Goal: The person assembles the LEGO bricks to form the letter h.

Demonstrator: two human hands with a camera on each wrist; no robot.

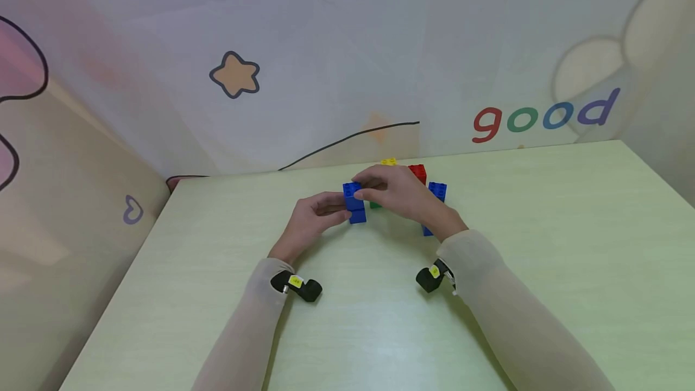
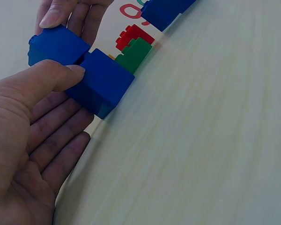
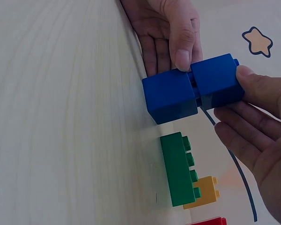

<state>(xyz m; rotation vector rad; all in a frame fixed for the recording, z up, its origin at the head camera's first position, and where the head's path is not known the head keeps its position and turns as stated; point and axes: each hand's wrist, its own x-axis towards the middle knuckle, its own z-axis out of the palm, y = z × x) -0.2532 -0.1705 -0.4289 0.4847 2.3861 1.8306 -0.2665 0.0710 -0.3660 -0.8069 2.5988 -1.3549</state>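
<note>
Two blue toy building bricks stand one over the other between the hands. My left hand (image 1: 309, 222) grips the lower blue brick (image 2: 103, 84), its thumb on the near face and fingers behind. Above it, the upper blue brick (image 3: 218, 82) is pinched by my right hand (image 1: 402, 192) between thumb and fingers. Studs show in a narrow, uneven gap between the two bricks in the right wrist view, and the upper one sits slightly tilted. The lower brick's base is right at the tabletop. Close behind is a green brick (image 3: 175, 168), partly hidden by my right hand in the head view.
Beyond the hands on the pale table (image 1: 347, 343) are a yellow brick (image 1: 388, 162) and a red brick (image 1: 418, 172). More blue bricks (image 1: 437, 190) stand to the right, partly behind my right wrist. A printed wall (image 1: 326, 65) rises at the table's back edge.
</note>
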